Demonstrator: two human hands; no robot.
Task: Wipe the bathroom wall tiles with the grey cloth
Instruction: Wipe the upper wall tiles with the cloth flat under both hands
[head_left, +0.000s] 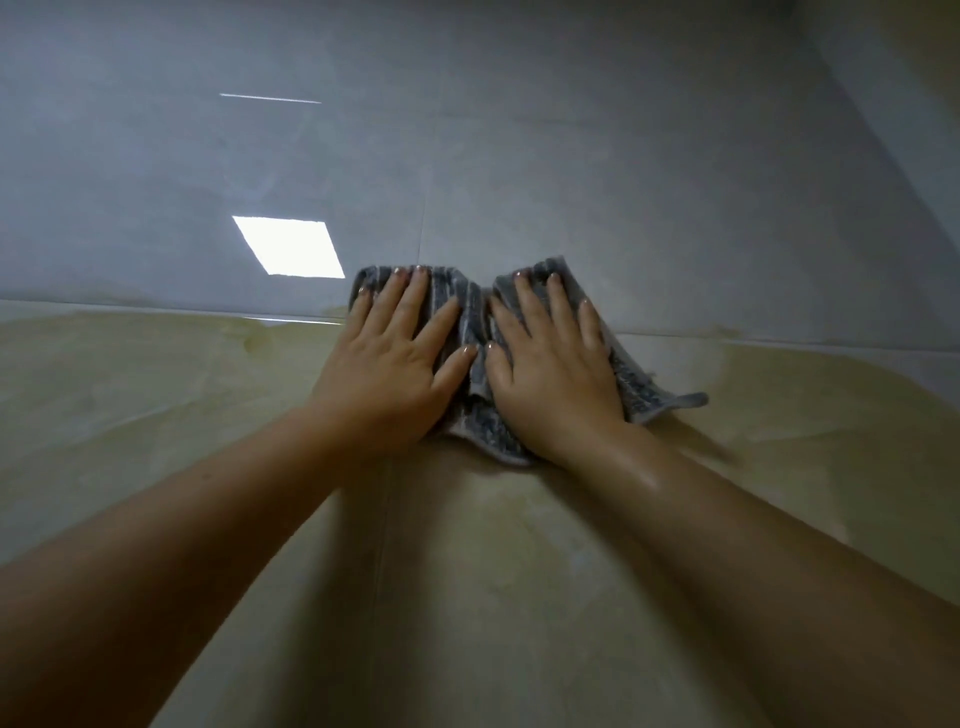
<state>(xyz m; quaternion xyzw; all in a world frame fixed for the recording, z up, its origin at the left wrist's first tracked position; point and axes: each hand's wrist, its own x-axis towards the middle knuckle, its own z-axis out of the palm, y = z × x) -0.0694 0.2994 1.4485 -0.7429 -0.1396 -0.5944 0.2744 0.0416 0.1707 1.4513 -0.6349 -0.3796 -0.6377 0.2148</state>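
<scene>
Here, the grey cloth (474, 332) is pressed flat against the wall tiles (597, 171) under both hands, left hand (389, 364) and right hand (553, 369) side by side and nearly touching at the thumbs. The fingers (410, 296) are held straight and slightly spread, tips pointing to the far side. The cloth's long axis is laid left to right, across the fingers, bunched between the palms, with one corner trailing out near-right. It straddles the horizontal seam (156, 306) where beige tile (467, 571) meets grey. Neither hand is nearer; both are fully on it. Unwiped grey tile, marked by a bright reflection (288, 244), lies beyond the fingertips, so a far-going push is judged likely.
</scene>
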